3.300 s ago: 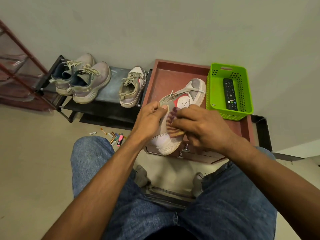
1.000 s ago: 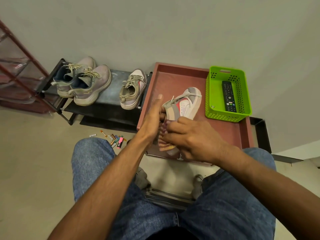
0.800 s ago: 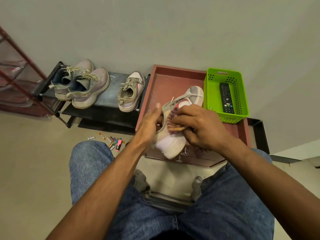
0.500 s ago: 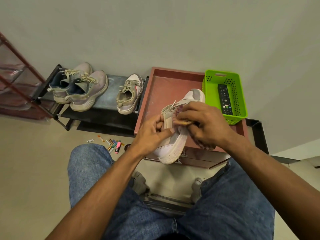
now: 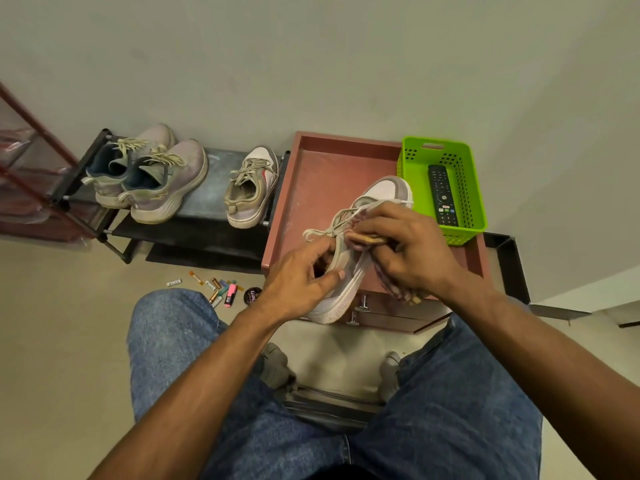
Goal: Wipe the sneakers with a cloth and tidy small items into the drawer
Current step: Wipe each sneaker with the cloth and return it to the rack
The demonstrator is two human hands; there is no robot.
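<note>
Sitting in blue jeans (image 5: 467, 427) before a grey wall (image 5: 311, 57), the person faced a low black shoe rack (image 5: 194, 216) and, to its right, a reddish-brown drawer unit (image 5: 311, 188) with a raised rim round its top. On the rack stood a pair of grey running shoes (image 5: 152, 178) and, apart from them, a single beige sneaker (image 5: 251, 187). A green plastic basket (image 5: 474, 188) sat at the unit's far right corner, a black remote control (image 5: 441, 195) lying inside it. Above the unit's front edge the held sneaker (image 5: 349, 271) was tilted on its side, toe towards the wall and heel hanging over the drawer front (image 5: 394, 315) with its metal knobs. The left hand (image 5: 299, 280) gripped that shoe at the collar, its fingers (image 5: 329, 277) curled round the heel end. The right hand (image 5: 412, 249) clenched a striped cloth (image 5: 363, 237), bunched against the laces, with a loose end hanging below the wrist. On the floor (image 5: 62, 323) lay small items (image 5: 216, 289): batteries, a pink highlighter (image 5: 230, 294) and a round black tin (image 5: 251, 295) whose lettering was too small to read. The remote's coloured button labels were likewise illegible.
</note>
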